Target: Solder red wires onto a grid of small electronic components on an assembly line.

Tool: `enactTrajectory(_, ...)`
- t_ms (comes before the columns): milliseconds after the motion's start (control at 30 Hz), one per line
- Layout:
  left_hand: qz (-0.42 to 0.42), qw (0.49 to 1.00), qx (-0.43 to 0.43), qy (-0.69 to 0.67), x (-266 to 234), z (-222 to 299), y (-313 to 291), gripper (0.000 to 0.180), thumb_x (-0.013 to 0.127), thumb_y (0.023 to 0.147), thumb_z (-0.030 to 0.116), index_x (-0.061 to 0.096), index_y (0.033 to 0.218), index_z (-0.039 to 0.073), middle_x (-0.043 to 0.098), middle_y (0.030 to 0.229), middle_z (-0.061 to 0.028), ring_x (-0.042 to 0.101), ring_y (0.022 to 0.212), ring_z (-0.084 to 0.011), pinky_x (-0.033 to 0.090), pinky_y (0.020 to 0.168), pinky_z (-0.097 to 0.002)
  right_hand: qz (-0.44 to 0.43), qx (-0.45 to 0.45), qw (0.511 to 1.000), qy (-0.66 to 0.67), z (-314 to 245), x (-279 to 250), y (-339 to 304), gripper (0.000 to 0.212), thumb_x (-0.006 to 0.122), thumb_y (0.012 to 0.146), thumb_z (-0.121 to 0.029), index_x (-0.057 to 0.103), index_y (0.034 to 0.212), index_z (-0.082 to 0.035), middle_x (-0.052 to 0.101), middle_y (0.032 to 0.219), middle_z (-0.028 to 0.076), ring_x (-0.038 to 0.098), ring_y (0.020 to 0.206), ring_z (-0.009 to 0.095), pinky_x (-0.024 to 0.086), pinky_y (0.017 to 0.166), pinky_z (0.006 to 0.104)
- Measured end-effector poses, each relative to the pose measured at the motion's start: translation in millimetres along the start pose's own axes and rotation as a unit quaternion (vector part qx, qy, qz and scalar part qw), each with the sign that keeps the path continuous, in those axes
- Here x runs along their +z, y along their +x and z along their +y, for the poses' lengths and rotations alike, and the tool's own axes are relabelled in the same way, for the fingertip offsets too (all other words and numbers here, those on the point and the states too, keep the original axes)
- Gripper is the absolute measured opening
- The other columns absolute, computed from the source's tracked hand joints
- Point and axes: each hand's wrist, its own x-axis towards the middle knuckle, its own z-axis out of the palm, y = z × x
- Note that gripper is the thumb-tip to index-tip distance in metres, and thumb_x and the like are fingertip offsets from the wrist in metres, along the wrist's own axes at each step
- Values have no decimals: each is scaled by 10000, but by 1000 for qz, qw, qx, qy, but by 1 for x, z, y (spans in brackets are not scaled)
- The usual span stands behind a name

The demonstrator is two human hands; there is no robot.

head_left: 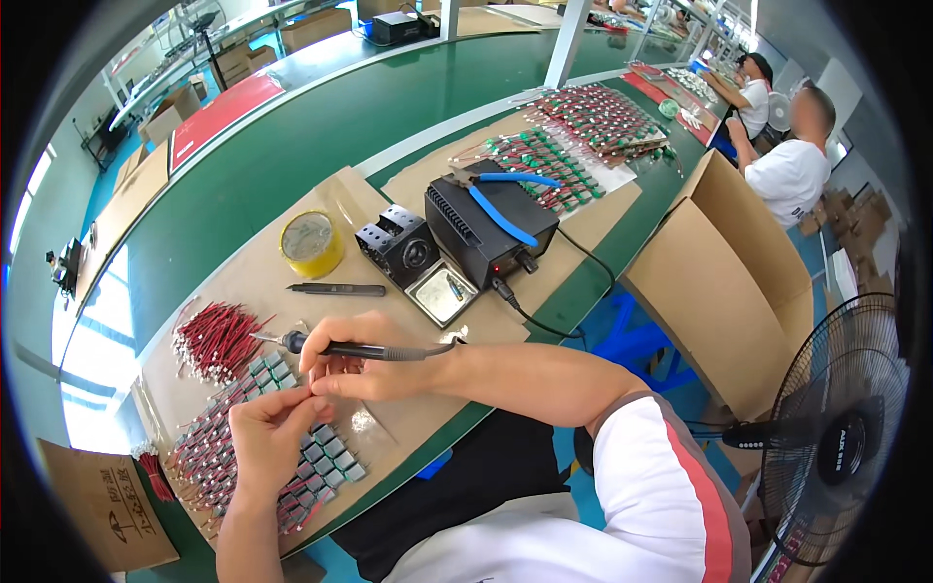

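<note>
My right hand (355, 367) is closed round a soldering iron (374, 351), its tip pointing left near a heap of red and black wires (222, 335). My left hand (264, 432) is pinched shut, its fingertips meeting those of my right hand. Whatever lies between them is too small and hidden to make out. Below and beside my left hand, rows of small grey-green blocks with wires (330, 455) cover the brown board (389, 428). Beyond my hands lie dark tweezers (335, 290) and a yellow tape roll (311, 243).
A black soldering station (486, 233) carries blue-handled cutters (505, 199), beside an iron stand (398, 243) with a tray (442, 293). More wired parts (593, 121) lie farther back. An open carton (729, 262) and fan (826, 437) stand right; a co-worker (792, 165) sits beyond.
</note>
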Motion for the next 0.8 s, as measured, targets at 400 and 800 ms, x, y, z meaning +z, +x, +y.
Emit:
enactTrajectory(400, 2, 999, -6, -32, -10, -1, -7, 120, 783, 948, -40, 795, 1049, -105, 806, 898, -138, 778, 812, -161, 638, 769, -274, -39, -7, 999, -31, -4, 2, -2, 224, 756, 934, 0, 687, 1133, -77, 700, 914, -15, 631, 752, 26, 479, 616, 204)
enactTrajectory(800, 73, 981, 82, 163, -45, -7, 9, 116, 853, 876, 95, 812, 897, -12, 735, 782, -79, 662, 719, -120, 513, 661, -302, -15, -42, 981, -191, -2, -4, 3, 197, 721, 1008, -45, 764, 1199, -67, 797, 987, 64, 690, 770, 89, 556, 652, 272)
